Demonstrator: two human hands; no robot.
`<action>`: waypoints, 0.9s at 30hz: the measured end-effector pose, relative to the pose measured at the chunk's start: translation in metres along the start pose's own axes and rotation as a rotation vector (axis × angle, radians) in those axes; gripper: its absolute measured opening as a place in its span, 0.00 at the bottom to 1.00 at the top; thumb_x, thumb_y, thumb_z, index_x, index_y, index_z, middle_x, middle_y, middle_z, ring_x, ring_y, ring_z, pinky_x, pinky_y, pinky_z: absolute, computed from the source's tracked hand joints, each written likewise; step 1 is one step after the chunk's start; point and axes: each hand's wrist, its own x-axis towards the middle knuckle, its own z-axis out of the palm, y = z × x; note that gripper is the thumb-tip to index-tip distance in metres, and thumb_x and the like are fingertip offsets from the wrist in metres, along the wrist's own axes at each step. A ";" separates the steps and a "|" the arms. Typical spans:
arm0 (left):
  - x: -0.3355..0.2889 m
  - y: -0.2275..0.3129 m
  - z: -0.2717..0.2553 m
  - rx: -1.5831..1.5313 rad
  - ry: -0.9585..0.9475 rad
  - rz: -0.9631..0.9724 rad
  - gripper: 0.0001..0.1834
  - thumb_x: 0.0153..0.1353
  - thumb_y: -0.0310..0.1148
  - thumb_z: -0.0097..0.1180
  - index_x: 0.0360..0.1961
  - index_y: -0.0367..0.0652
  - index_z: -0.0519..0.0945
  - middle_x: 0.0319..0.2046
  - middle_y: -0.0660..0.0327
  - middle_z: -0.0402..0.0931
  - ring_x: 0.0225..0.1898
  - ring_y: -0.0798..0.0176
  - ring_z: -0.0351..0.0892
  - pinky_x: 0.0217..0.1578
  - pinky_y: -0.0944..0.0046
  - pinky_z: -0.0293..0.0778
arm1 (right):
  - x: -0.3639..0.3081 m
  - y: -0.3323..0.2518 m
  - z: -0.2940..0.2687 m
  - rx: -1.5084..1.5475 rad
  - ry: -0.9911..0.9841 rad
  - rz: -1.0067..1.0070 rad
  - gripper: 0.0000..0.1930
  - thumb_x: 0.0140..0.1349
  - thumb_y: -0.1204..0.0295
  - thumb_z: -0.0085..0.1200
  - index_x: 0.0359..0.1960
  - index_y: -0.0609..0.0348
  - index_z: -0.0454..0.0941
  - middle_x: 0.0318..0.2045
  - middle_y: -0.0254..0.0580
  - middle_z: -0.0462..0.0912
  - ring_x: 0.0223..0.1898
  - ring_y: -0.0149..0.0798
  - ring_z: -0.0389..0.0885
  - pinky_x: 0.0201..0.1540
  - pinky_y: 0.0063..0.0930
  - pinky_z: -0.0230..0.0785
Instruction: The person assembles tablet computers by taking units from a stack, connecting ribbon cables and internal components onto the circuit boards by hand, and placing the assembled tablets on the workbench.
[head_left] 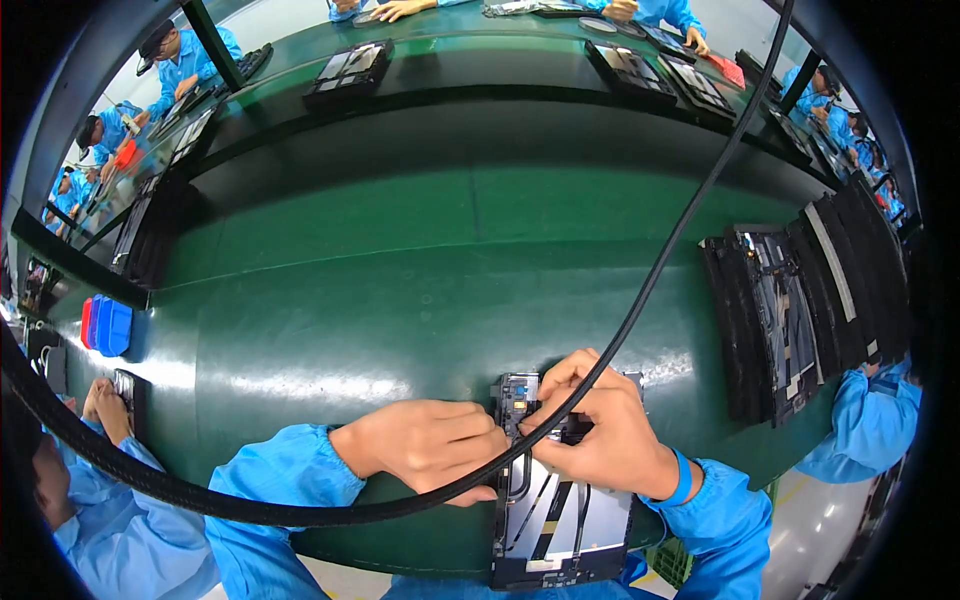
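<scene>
Green counter: a wide, smooth-topped green counter spreads out in front of the person, shining in patches under the lights.
Raised shelf: across the far side runs a long green-topped, dark-edged shelf, with black trays of flat devices on it.
Cable: a thick black braided cable sweeps across my view, passing in front of both hands.
Neighbour: at lower left a co-worker in a light blue smock has both hands at a small dark device.
Stack: on the right leans a pile of black, soft-looking slabs, a long opened device showing among them.
Opened device: a flat rectangular tablet-like device with silver-white innards and black strips lies at the near edge, between and under the hands.
Right hand: the right hand bends over its upper part, thumb and forefinger close together; whether they pinch anything, I can't tell.
Left hand: the left hand is curled at its upper left edge; its grip is hidden from me.
Bins: small blue and red plastic bins stand at far left.
Wristband: a narrow blue band circles the right wrist.
</scene>
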 end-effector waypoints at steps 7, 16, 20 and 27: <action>-0.001 0.000 -0.004 0.032 -0.026 0.017 0.21 0.67 0.41 0.70 0.41 0.26 0.86 0.41 0.49 0.85 0.37 0.50 0.84 0.41 0.56 0.86 | -0.001 0.000 0.002 -0.008 -0.006 0.016 0.06 0.56 0.78 0.76 0.35 0.58 0.92 0.41 0.39 0.83 0.44 0.41 0.83 0.45 0.35 0.78; 0.004 0.039 0.015 -0.022 -0.179 -0.077 0.27 0.65 0.55 0.67 0.51 0.41 0.90 0.34 0.61 0.85 0.31 0.57 0.85 0.35 0.54 0.81 | -0.016 0.006 -0.001 0.050 0.246 -0.107 0.26 0.53 0.81 0.69 0.57 0.53 0.93 0.61 0.48 0.76 0.52 0.43 0.81 0.56 0.36 0.79; 0.031 0.125 0.033 -0.268 -0.338 -0.035 0.33 0.72 0.51 0.60 0.71 0.45 0.80 0.66 0.49 0.79 0.69 0.47 0.77 0.72 0.44 0.71 | -0.016 0.000 -0.036 -0.282 0.408 -0.322 0.24 0.52 0.81 0.71 0.53 0.51 0.94 0.59 0.48 0.79 0.51 0.43 0.80 0.53 0.35 0.79; 0.032 0.065 0.038 -0.084 -0.387 -0.231 0.37 0.64 0.48 0.70 0.75 0.60 0.80 0.68 0.54 0.77 0.64 0.46 0.81 0.64 0.41 0.75 | -0.077 -0.014 -0.109 -0.780 0.702 0.086 0.40 0.50 0.71 0.77 0.71 0.51 0.80 0.74 0.64 0.65 0.68 0.63 0.70 0.72 0.56 0.66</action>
